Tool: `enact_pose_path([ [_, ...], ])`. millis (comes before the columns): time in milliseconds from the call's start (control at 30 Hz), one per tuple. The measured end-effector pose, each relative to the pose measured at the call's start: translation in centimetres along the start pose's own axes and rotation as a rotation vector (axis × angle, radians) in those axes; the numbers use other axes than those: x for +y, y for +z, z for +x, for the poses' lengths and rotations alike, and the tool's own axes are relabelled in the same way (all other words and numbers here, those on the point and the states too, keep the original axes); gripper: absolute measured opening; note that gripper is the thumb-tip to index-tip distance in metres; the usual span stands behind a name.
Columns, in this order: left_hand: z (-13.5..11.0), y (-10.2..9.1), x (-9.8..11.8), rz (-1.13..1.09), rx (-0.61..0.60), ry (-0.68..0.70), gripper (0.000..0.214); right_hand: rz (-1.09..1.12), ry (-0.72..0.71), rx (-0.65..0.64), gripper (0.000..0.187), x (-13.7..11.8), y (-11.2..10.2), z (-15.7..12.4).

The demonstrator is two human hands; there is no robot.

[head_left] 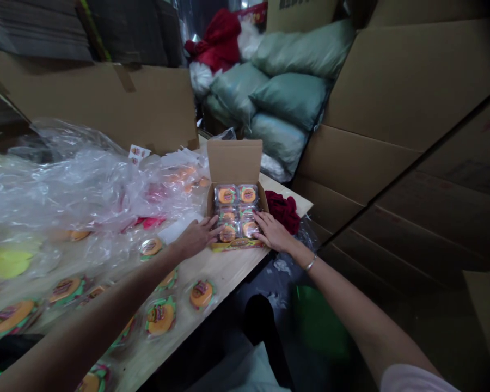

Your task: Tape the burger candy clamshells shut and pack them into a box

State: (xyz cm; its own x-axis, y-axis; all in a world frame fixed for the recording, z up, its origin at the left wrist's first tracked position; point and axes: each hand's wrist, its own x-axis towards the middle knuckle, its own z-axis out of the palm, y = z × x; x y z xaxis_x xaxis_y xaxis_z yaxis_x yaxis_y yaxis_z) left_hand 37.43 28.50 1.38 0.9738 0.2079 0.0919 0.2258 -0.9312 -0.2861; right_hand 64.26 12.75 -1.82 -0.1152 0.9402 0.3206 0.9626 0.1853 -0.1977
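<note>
A cardboard display box (234, 160) stands on the table with its lid raised. Inside it, clear plastic packs (227, 195) with burger-like orange and green contents sit in two columns. My left hand (198, 237) rests at the box's left side, fingers stretched over the nearest left pack. On the right, my right hand (274, 231) lies with spread fingers on the box edge and the near right pack. Neither hand is wrapped round anything. More burger packs (160, 316) lie loose on the table, left of the box.
Crumpled clear plastic bags (85, 185) cover the table's left side. A dark red cloth (283, 211) lies right of the box. Stacked green sacks (289, 100) stand behind, large cartons (392, 87) to the right. The wooden tabletop (212, 272) ends diagonally near me, above a green container (320, 321).
</note>
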Motion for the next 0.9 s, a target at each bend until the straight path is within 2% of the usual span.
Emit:
enact_pose_path([
  [133, 0.2, -0.3, 1.2, 0.0, -0.022, -0.042, 0.044, 0.024, -0.03, -0.02, 0.069, 0.2, -0.3, -0.2],
  [267, 0.0, -0.6, 2.5, -0.041, 0.016, -0.142, 0.049, 0.042, -0.036, -0.006, 0.066, 0.4, -0.1, -0.2],
  [367, 0.1, -0.6, 2.8, -0.07, 0.001, -0.156, 0.05, 0.045, -0.031, -0.002, 0.065, 0.4, 0.0, -0.3],
  [533, 0.7, 0.0, 0.7, -0.152, 0.004, -0.101, 0.06, 0.045, 0.001, -0.005, 0.065, 0.4, 0.1, -0.3],
  [633, 0.4, 0.5, -1.3, -0.287, 0.006, 0.041, 0.07, 0.048, 0.005, -0.012, 0.064, 0.4, 0.1, -0.4],
  [733, 0.0, 0.8, -2.6, -0.353, -0.018, 0.157, 0.065, 0.052, 0.0, -0.015, 0.064, 0.4, 0.1, -0.4],
  [900, 0.7, 1.0, -3.3, -0.329, -0.077, 0.131, 0.057, 0.073, 0.009, 0.001, 0.063, 0.6, 0.4, -0.3],
])
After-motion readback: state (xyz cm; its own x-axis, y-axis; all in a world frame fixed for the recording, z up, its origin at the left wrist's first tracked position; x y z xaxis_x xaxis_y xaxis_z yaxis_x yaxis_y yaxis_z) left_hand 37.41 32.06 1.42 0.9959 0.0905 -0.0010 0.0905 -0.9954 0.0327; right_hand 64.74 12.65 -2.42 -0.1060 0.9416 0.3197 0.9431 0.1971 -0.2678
